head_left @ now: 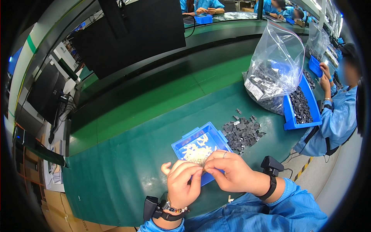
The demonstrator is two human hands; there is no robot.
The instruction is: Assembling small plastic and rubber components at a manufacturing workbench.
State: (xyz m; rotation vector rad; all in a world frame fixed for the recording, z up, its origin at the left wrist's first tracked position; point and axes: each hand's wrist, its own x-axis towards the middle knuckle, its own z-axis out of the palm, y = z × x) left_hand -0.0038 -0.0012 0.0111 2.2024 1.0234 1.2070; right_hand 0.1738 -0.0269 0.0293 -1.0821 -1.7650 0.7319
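My left hand [183,181] and my right hand [233,173] meet fingertip to fingertip over the near side of a blue tray [209,130]. Both are closed in a pinch on something tiny between them; its kind is hidden by the fingers. Inside the tray lies a heap of small cream-coloured pieces [196,151], partly covered by my hands. Just beyond the tray, to the right, a loose pile of small dark grey rectangular pieces [242,133] is spread on the green mat [127,162].
A clear plastic bag [272,73] full of dark pieces stands at the far right, against a blue bin [301,124] of similar pieces. A co-worker [344,112] sits close on the right. A small pale piece [230,199] lies near my lap. A black monitor [131,34] hangs ahead.
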